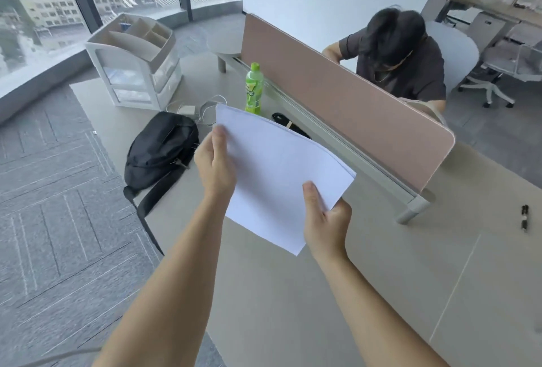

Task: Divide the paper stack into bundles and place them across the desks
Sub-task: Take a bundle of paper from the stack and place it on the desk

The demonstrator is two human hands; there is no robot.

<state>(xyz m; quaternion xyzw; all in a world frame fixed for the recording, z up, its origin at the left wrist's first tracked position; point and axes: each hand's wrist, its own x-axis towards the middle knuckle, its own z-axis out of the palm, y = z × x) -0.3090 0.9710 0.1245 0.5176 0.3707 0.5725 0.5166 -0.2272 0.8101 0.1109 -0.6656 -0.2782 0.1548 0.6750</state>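
Paper in left hand, right hand

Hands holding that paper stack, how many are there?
2. The left hand pinches the left edge of the paper stack; the right hand pinches its near right corner. The hands of the seated person are hidden.

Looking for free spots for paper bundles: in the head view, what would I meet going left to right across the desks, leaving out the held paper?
black bag → green bottle → seated person → pens
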